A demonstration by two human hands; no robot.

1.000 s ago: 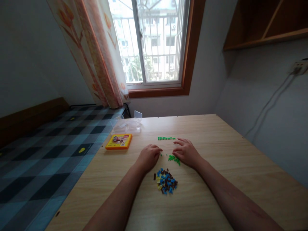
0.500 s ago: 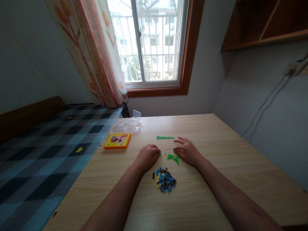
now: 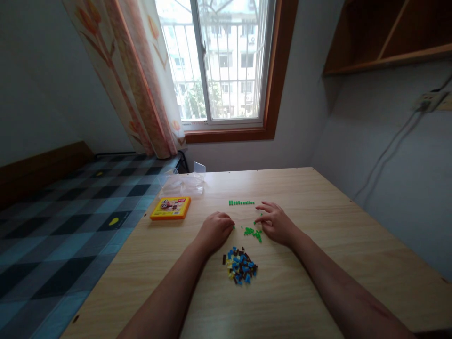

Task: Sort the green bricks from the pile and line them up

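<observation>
My left hand point(image 3: 218, 229) rests on the table with its fingers curled together, and a tiny green brick point(image 3: 233, 227) shows at the fingertips. Across from it, my right hand point(image 3: 274, 222) has its fingers apart, the index fingertip at another small green brick point(image 3: 254, 223). Just below that hand lies a loose cluster of green bricks point(image 3: 250, 231). Beyond the hands, more green bricks stand in a neat row point(image 3: 241, 203). Closer to me is a mixed pile of blue, brown and pale yellow bricks point(image 3: 240, 266).
On the wooden table point(image 3: 310, 287), an orange-and-yellow box point(image 3: 171, 208) lies at the left edge. Behind it sits a clear plastic tray point(image 3: 183, 184). A bed with a checked cover point(image 3: 70, 226) adjoins the left side; a wall shelf point(image 3: 388, 37) hangs at upper right.
The view has shifted slightly. My right hand's fingers have moved a little, and a green brick now shows between them. My left hand stays in place with the green brick at its fingertips.
</observation>
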